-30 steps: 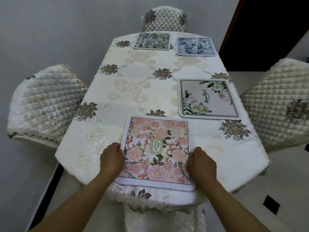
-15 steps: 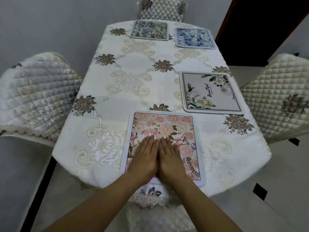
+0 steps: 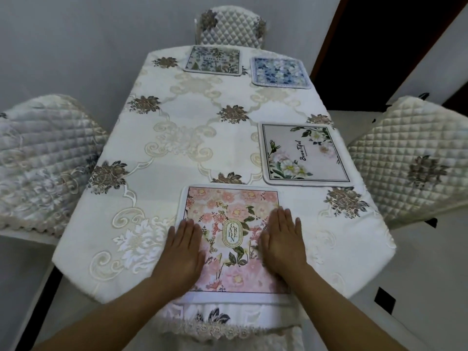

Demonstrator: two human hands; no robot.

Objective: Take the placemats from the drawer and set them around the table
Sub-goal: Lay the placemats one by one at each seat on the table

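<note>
Left hand (image 3: 181, 252): flat on the pink floral placemat (image 3: 231, 219) — fingers straight, pressed together.
Right hand (image 3: 285, 239): flat on its right side — fingers straight, together.
Table (image 3: 177, 138): three other placemats.

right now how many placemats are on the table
4: pink placemat at the near end under left hand and right hand; white placemat on the right side; blue placemat and green placemat at the far end.
</note>
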